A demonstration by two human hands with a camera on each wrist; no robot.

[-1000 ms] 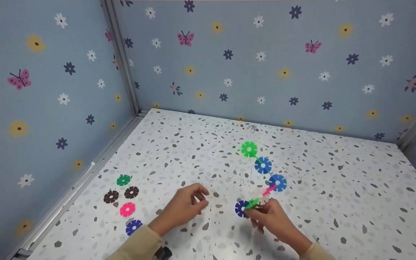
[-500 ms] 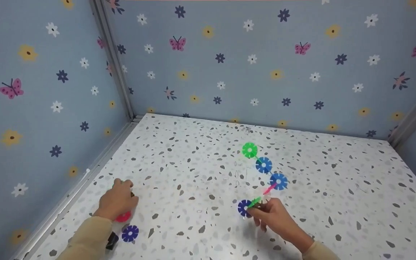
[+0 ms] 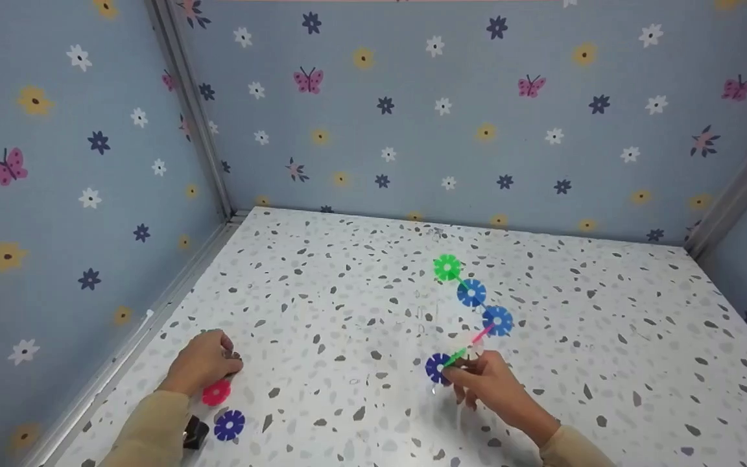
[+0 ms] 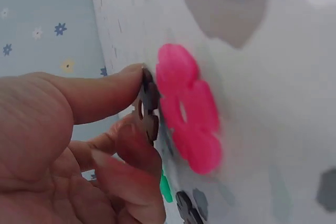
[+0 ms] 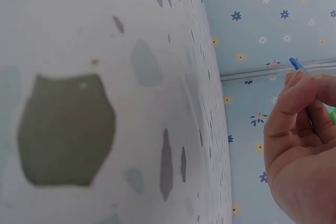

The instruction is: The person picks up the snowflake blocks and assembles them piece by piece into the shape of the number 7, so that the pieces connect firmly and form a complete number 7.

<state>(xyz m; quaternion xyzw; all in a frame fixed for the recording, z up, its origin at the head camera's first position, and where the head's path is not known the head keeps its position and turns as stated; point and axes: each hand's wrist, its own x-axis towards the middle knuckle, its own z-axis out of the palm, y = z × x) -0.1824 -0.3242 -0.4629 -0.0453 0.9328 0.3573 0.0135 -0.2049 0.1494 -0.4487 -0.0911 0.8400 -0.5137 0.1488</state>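
My left hand (image 3: 201, 363) is at the left of the table, pinching a dark brown notched plastic disc (image 4: 150, 100) on edge between thumb and fingers. Just beside it lies a pink disc (image 3: 211, 395). Another brown disc (image 4: 185, 206) and a green disc (image 4: 166, 187) show below my fingers in the left wrist view. My right hand (image 3: 500, 395) pinches the near end of a chain of interlocked discs, by its green disc (image 3: 456, 356) and dark blue disc (image 3: 432, 370). The chain runs on through a pink disc (image 3: 482, 335) and blue discs (image 3: 505, 324) to a bright green disc (image 3: 439, 267).
A loose dark blue disc (image 3: 221, 427) lies nearer me, beside the black wrist device (image 3: 197, 433). The speckled white table (image 3: 334, 279) meets patterned blue panels (image 3: 347, 97) at its back and sides. A metal rail (image 3: 169, 279) edges the left side.
My left hand has swung from mid-table to the loose discs at the left, and now pinches a brown one. The right hand has kept its grip on the chain and barely moved.
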